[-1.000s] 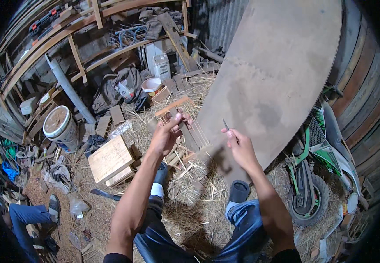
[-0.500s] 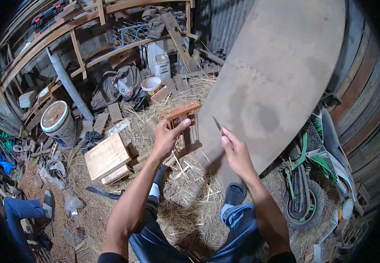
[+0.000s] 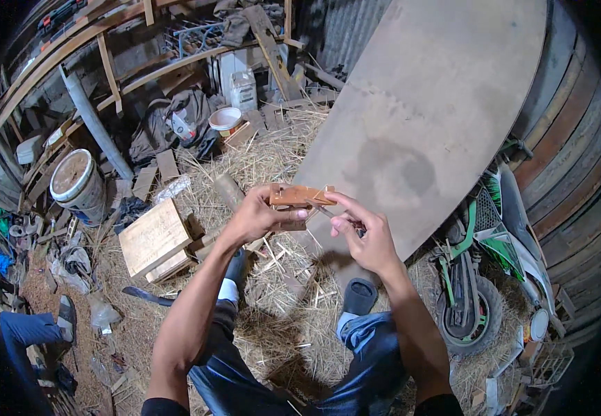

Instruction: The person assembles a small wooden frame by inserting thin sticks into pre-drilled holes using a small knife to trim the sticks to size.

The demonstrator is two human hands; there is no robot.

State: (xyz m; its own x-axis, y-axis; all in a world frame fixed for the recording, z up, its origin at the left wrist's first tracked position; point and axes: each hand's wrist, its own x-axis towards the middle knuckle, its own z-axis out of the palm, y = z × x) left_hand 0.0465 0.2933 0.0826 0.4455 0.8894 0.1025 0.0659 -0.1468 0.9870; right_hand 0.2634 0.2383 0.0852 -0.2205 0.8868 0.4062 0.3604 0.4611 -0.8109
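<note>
My left hand (image 3: 255,219) grips a small orange-brown wooden frame with thin bars (image 3: 292,195) in front of me. Its flat top piece is turned up toward me, and most of the bars are hidden underneath. In my right hand (image 3: 368,239) is a small knife (image 3: 326,212), its blade pointing left against the near edge of the frame. The right index finger reaches out to the frame's right end, where a thin pale sliver of wood shows. The knife's handle is mostly covered by my fingers.
Straw and wood slivers cover the ground around my feet. A large tan board (image 3: 446,90) leans at the right, beside a green-and-white motorbike (image 3: 477,284). To the left are a wooden block (image 3: 153,239), a bucket (image 3: 77,187) and another person's leg (image 3: 33,328).
My right hand has moved left and brought the knife to the wooden frame. The left hand has tilted the frame, so its top piece now faces me and its bars are mostly hidden.
</note>
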